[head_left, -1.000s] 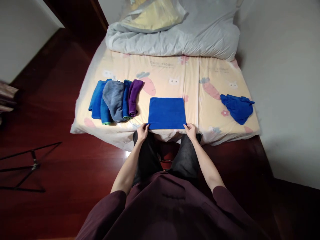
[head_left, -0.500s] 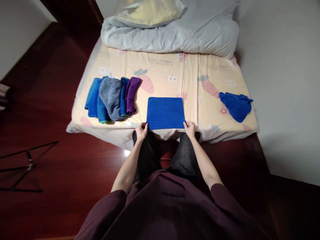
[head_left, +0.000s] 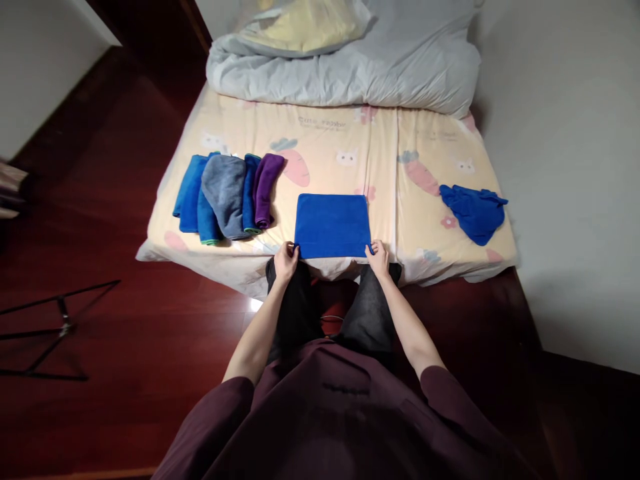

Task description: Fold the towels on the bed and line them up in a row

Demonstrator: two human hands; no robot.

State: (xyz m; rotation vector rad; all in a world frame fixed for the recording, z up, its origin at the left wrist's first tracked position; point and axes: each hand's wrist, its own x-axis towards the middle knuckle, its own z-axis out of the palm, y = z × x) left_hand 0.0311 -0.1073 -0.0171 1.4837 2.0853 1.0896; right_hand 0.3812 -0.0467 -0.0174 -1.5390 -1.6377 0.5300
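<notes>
The lower left corner of the cloth (head_left: 333, 223) is pinched between the thumb and fingers of the left hand (head_left: 285, 261), and the lower right corner is pinched likewise by the right hand (head_left: 379, 259). The cloth is spread flat at the centre of the frame, on the bed (head_left: 330, 167), with its near edge set close to the bed's edge, just above the trousers (head_left: 367, 303). It could be skewed if one corner were raised or drawn harder than the other, and it could be dragged over the bed's edge by a pull toward the bottom of the frame. Creases could also be caused by the soft, wrinkled surface beneath. At centre left, the purple roll (head_left: 269, 190), the grey towel (head_left: 225, 193) and the blue rolls (head_left: 189, 200) are gathered side by side; the purple roll, being nearest, could be nudged by a wide swing of the left hand. At centre right, well apart, a crumpled bundle (head_left: 474, 213) is seen. The quilt (head_left: 340, 83) is bunched at the top.
</notes>
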